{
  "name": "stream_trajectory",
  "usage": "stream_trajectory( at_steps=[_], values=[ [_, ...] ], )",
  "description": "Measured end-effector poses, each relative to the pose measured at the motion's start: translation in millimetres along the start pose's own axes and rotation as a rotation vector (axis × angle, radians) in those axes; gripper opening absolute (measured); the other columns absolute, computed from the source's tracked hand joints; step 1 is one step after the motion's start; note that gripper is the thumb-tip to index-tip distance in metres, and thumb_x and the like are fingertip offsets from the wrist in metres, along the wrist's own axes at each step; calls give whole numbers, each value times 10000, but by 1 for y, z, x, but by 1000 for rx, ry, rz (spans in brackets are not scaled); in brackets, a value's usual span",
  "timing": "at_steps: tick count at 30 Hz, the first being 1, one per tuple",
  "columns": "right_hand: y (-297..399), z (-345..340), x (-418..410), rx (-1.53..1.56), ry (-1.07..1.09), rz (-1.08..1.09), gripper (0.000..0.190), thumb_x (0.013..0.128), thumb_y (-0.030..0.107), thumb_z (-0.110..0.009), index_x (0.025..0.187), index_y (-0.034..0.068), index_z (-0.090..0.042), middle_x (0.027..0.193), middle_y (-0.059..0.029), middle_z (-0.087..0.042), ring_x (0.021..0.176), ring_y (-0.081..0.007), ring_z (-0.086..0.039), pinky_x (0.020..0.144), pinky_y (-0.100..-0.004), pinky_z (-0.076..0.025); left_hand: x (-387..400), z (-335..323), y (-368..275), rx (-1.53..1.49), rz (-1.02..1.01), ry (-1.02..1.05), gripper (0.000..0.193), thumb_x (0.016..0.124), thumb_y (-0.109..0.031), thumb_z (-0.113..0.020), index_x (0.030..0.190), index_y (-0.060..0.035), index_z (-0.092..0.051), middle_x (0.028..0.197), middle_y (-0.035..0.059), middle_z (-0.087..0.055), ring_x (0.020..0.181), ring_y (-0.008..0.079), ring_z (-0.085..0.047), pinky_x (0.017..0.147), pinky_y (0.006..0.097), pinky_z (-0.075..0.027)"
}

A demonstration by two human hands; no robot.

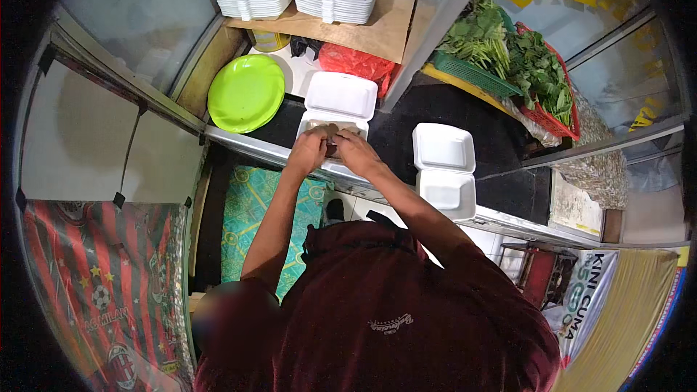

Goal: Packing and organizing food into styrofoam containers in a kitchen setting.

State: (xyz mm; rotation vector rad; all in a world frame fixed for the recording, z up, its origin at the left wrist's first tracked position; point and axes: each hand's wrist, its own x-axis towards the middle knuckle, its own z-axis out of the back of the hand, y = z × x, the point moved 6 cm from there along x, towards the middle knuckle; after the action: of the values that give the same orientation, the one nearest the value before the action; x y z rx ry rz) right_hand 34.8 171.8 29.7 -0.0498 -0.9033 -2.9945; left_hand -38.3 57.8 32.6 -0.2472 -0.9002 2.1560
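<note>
A white foam clamshell box (pixel 340 95) lies with its lid up on the black counter in front of me. Brown paper (pixel 348 126) lines its lower half. My left hand (pixel 307 151) and my right hand (pixel 356 153) meet over that half, fingertips pinching the paper close together. What lies beneath my fingers is partly hidden. To the right, a second white foam box (pixel 445 169) stands unfolded at the counter's front edge, its inside bare.
Stacks of foam boxes (pixel 337 2) sit on a wooden shelf (pixel 321 30). Below are a red plastic bag (pixel 356 65) and a can (pixel 269 41). Lime-green plates (pixel 246 93) lie at left. Beyond a metal post (pixel 435 27), leafy greens (pixel 484 38) fill green and red baskets (pixel 550 120).
</note>
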Motion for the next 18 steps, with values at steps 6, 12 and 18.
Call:
stream_trajectory(
  at_steps=[6,12,18],
  values=[
    [11,25,-10,-48,148,-87,409,870,6,-514,1255,58,-642,1282,-191,-639,1172,-375,-615,997,-453,-505,-18,10,-22,10,4,-182,138,847,-41,-616,965,10,-665,979,247,-671,952,461,-622,853,507,-507],
    [18,85,-52,-67,-38,18,392,852,14,-532,1221,67,-655,1251,-180,-656,1147,-361,-632,965,-453,-524,-28,22,-97,46,-70,-256,181,887,-43,-638,1030,15,-732,1057,216,-708,1017,377,-671,906,430,-531],
    [-9,139,-119,-236,-273,89,302,869,68,-545,1143,23,-662,1185,-162,-681,1148,-306,-643,1013,-407,-499,-24,-16,-175,6,-115,-218,173,872,14,-627,1017,30,-720,1040,209,-702,986,371,-669,890,422,-537]
  ],
)
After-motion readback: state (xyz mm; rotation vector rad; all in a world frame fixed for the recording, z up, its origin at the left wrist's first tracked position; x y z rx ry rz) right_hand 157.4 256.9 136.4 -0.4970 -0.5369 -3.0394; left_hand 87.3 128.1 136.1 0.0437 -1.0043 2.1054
